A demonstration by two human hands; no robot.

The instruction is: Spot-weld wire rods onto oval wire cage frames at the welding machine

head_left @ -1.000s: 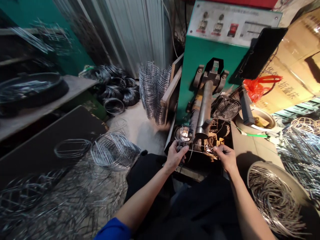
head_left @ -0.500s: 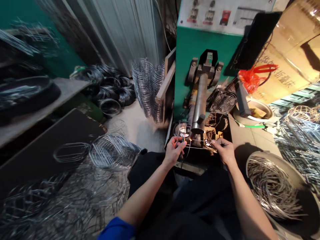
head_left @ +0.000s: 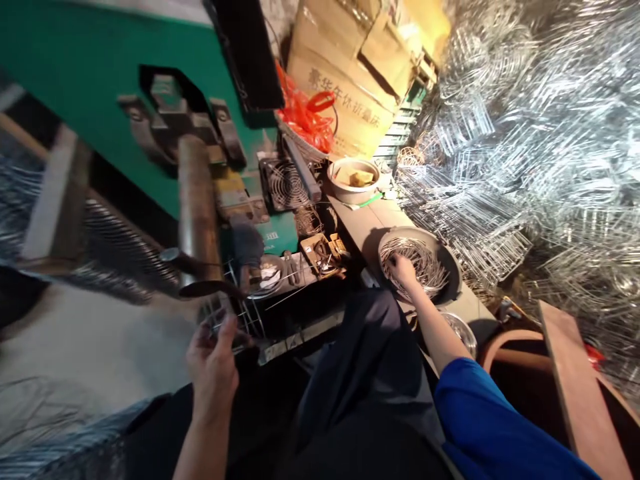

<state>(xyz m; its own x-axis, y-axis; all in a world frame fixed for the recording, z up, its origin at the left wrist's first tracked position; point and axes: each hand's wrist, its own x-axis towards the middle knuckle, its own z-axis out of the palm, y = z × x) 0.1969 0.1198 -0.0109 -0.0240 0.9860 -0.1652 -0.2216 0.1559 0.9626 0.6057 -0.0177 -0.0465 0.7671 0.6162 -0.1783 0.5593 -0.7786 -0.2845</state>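
Observation:
My left hand (head_left: 215,353), fingers closed, grips a small wire frame (head_left: 255,319) just below the end of a thick metal cylinder (head_left: 197,200) on the green machine. Motion blur softens the fingers, and the cylinder's end overlaps part of the frame. Off to the right, my right hand (head_left: 401,269) is down among curved wire pieces (head_left: 420,257) heaped in a round basin (head_left: 453,267). Its fingers are bent together at the wires; the fingertips are partly hidden.
Under the cylinder, an open drawer area holds a small box of parts (head_left: 323,257). A basin with a yellow item (head_left: 354,180) and a fan (head_left: 285,185) stand behind. Shiny wire racks (head_left: 465,207) pile up at right, beside a plank (head_left: 583,387) over a large round container (head_left: 505,340).
The view has swung right. My right hand has left the work under the cylinder and reached into the basin of wires. My left hand still holds the wire frame near the cylinder.

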